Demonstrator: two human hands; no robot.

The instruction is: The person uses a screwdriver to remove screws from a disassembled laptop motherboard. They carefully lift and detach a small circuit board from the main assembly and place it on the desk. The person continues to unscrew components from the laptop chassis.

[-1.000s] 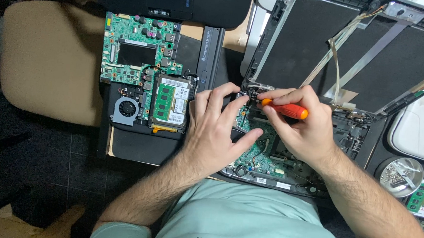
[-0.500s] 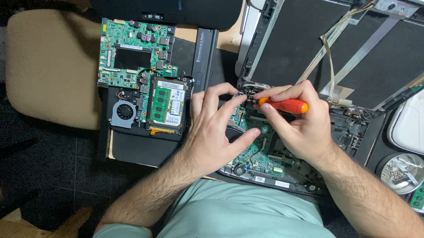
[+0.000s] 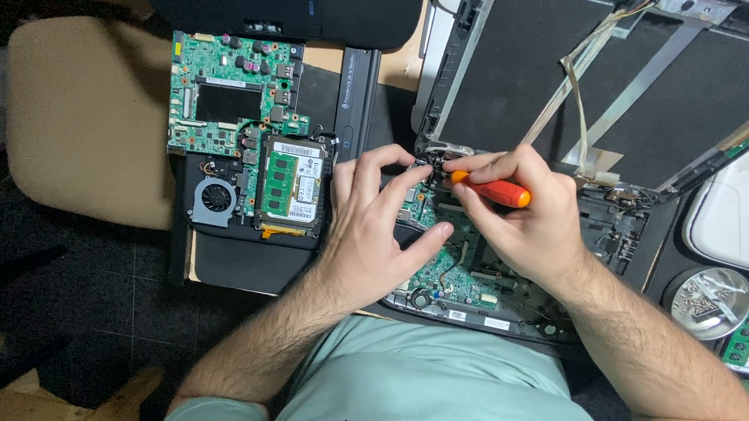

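Observation:
An opened laptop base (image 3: 474, 286) with its green circuit board exposed lies in front of me, its bare screen lid (image 3: 607, 86) tipped back with a ribbon cable across it. My right hand (image 3: 530, 220) grips an orange-handled screwdriver (image 3: 493, 192), its tip at the left hinge (image 3: 434, 153). My left hand (image 3: 382, 228) rests on the laptop base, fingers spread and curled toward that same hinge spot, touching the parts beside the screwdriver tip.
A loose green motherboard (image 3: 230, 98) with fan, memory stick and drive lies on a dark panel at the left. A beige chair seat (image 3: 86, 115) is further left. A round metal dish of screws (image 3: 707, 300) and a small board sit at the right. A black device (image 3: 283, 1) is at top.
The view has shifted slightly; both hands stay at the left hinge with the screwdriver in nearly the same pose.

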